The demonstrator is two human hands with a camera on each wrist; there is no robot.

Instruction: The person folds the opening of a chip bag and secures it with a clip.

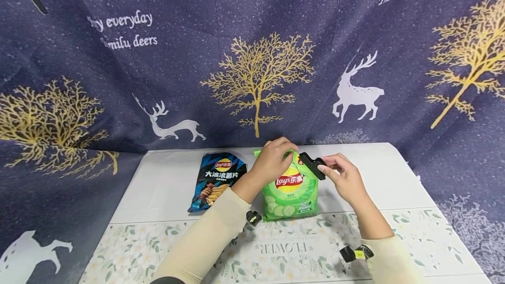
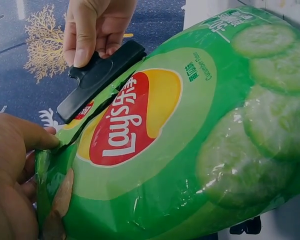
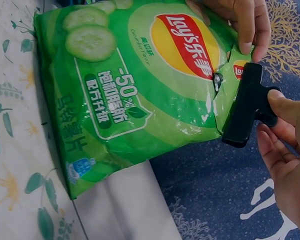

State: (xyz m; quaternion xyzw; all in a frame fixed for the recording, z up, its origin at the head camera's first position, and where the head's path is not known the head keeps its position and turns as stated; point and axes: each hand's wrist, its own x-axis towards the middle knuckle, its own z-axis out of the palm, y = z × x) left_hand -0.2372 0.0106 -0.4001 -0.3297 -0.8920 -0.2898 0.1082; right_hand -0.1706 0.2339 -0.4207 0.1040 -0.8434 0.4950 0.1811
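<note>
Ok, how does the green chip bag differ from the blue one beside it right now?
The green bag is held upright by its folded top in the left hand, while the blue bag lies flat on the table, untouched. The green bag has a black clip, pinched by the right hand, at its top edge; the blue bag shows none. The green one pictures cucumber slices, the blue one ridged chips. Both carry the Lay's logo.

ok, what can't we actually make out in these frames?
- Head view: left hand covers the folded top of the green crinkly cucumber crisp bag.
- Wrist views: whether the black plastic bag clip, held by the right hand, already bites the bag.
- Head view: small black clips, too small for detail.
</note>
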